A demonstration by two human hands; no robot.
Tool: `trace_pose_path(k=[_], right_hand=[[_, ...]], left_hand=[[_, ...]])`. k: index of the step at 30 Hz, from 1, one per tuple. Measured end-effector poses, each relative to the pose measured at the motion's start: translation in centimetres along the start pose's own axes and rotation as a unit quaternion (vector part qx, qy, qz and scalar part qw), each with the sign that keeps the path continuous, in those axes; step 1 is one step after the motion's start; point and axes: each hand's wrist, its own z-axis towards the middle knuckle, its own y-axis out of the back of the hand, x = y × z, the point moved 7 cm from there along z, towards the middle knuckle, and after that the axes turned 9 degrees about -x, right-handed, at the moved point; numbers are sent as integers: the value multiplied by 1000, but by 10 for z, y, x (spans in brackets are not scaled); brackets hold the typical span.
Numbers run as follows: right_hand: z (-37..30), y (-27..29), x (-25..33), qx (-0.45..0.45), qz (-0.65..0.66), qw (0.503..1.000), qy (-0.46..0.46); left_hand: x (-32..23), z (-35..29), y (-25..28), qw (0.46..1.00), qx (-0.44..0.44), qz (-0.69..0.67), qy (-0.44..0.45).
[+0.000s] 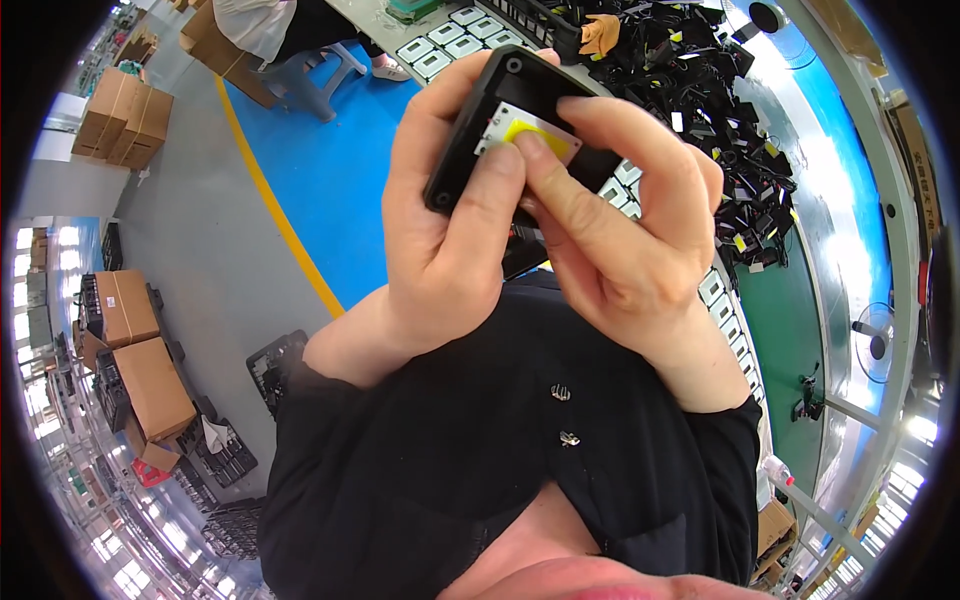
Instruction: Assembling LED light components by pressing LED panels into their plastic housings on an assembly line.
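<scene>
Both hands are raised in front of my chest around a black rectangular plastic housing [462, 165], which is tilted. Inside it lies a silver-white LED board [513, 114] with a yellow light panel [557, 146] at its middle. My left hand [440, 230] grips the housing's left side, fingers behind it and thumb on the board. With its thumb pressed on the yellow panel beside the left thumb, my right hand [635, 220] holds the other side; its index finger curls over the housing's upper edge. Part of the board is hidden under the thumbs.
Rows of white-framed units [465, 45] line the bench behind my hands. To the right lies a heap of black parts with cables [690, 110], with an orange glove [600, 36] nearby. Cardboard boxes [150, 385] stand at left; a person sits by a grey-blue stool [320, 85].
</scene>
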Motion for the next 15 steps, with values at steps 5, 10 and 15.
trace_pose_path(k=[5,10,15], right_hand=[[-15,9,-35,-51,136,975,-167],[-41,-40,-51,43,482,738,-470],[-37,-46,-53,44,456,763,-455]], left_hand=[[1,-1,3,995,1,38,-90],[8,-1,-2,994,9,51,-99],[3,-2,0,985,32,87,-143]])
